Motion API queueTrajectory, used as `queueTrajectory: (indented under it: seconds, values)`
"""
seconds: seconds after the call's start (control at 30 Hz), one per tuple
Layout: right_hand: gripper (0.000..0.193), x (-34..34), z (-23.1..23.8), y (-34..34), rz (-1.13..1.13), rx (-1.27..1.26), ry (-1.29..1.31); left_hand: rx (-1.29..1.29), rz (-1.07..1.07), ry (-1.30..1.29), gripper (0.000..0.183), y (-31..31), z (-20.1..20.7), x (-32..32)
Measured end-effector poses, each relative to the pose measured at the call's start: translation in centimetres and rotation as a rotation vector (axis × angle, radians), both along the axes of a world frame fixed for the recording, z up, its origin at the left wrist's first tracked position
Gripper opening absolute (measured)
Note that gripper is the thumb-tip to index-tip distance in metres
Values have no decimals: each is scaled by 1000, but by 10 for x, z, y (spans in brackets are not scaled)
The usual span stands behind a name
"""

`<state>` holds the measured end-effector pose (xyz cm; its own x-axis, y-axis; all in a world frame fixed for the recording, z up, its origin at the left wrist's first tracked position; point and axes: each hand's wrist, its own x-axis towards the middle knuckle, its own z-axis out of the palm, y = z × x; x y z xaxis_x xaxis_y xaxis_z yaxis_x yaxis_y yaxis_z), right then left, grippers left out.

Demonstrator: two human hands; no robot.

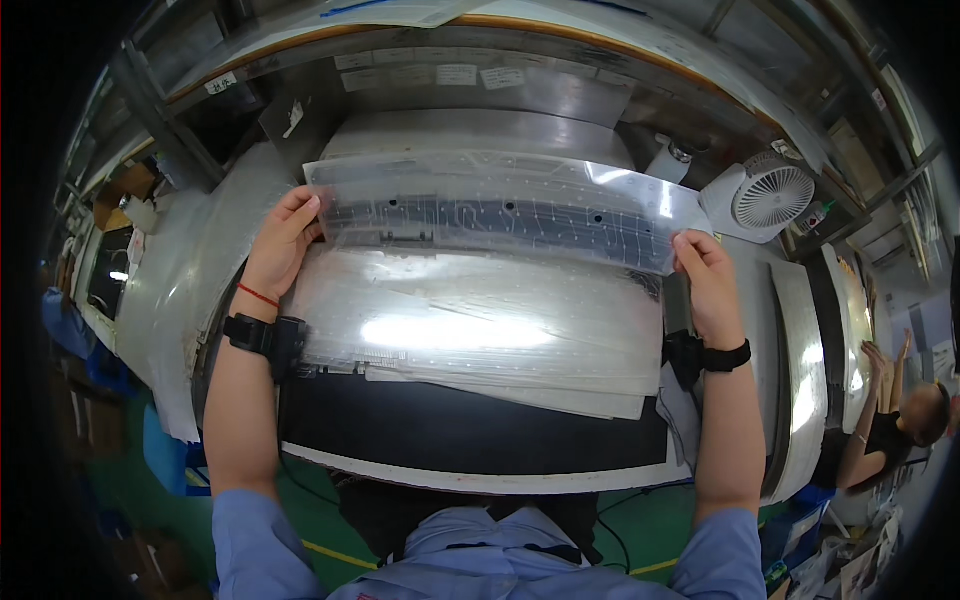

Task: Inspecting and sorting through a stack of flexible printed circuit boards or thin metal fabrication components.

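Note:
A long clear plastic sheet [480,205] with fine printed lines and a few dark round spots is held up above the bench. My left hand [285,235] pinches its left end between thumb and fingers. At the right end, my right hand [706,275] grips the lower corner the same way. Below the sheet lies a stack of shiny, translucent sheets [480,325], their front edges uneven. Under the stack shows a black mat [460,425]. Both wrists wear black strapped devices.
A white fan [770,197] stands at the back right, beside a small metal-topped container [670,158]. More sheets are stacked at the left [165,310] and right [800,365]. A shelf [500,22] overhangs the back. Another person [890,430] works at the far right.

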<state>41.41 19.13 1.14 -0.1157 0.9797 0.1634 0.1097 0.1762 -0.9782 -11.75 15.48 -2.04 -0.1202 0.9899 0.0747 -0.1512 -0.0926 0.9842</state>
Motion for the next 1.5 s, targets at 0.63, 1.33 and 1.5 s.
queueTrajectory:
  seconds: [0.63, 1.33, 1.5]
  values:
    - [27, -4, 3, -5, -68, 290, -249, 59, 31, 208, 36, -3, 6, 5]
    - [23, -11, 10, -6, -33, 24, -144, -12, 25, -29, 35, 0, 7, -6]
    - [28, -1, -9, -2, -13, -23, -307, 29, 122, -170, 45, 0, 12, 11]
